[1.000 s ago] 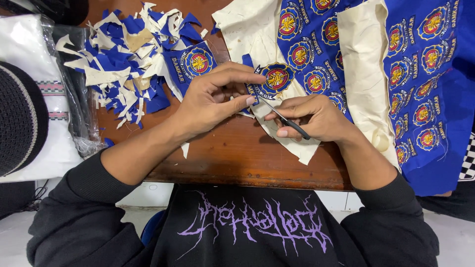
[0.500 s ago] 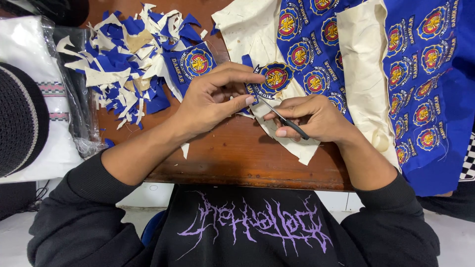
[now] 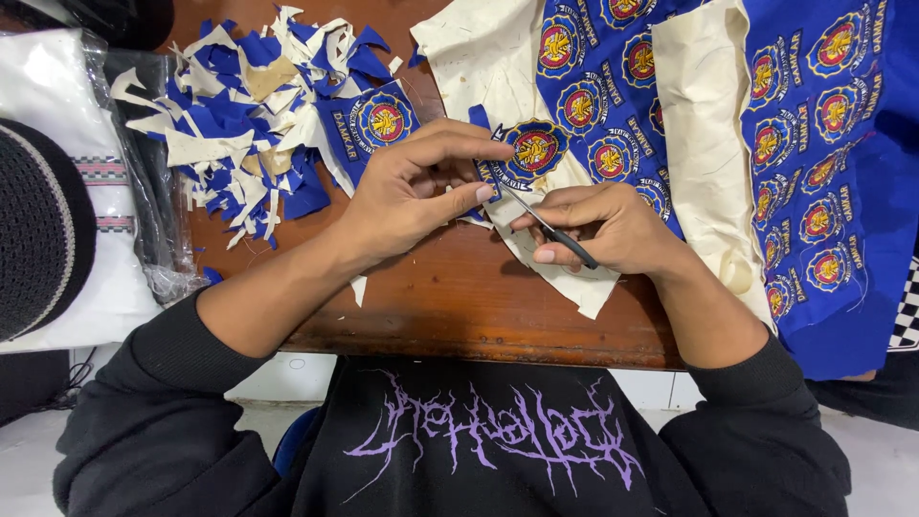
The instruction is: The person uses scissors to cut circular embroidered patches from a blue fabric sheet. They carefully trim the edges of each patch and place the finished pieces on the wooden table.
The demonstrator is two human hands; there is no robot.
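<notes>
My left hand (image 3: 412, 191) pinches the edge of a blue embroidered patch (image 3: 532, 149) that is still joined to a strip of blue cloth with cream backing (image 3: 574, 278). My right hand (image 3: 613, 230) grips small black-handled scissors (image 3: 555, 233), with the blades pointing up-left at the patch's lower edge, right beside my left thumb. Both hands meet over the front part of the brown wooden table (image 3: 459, 306).
A heap of blue and cream fabric scraps (image 3: 249, 124) and one cut-out patch (image 3: 375, 123) lie at the back left. A large blue sheet of uncut patches (image 3: 823, 163) drapes over the right side. A black round cap (image 3: 38, 230) and bagged white cloth (image 3: 96, 287) sit far left.
The hands stay almost in place; my left fingers have shifted slightly on the patch edge and the scissors have nudged along it.
</notes>
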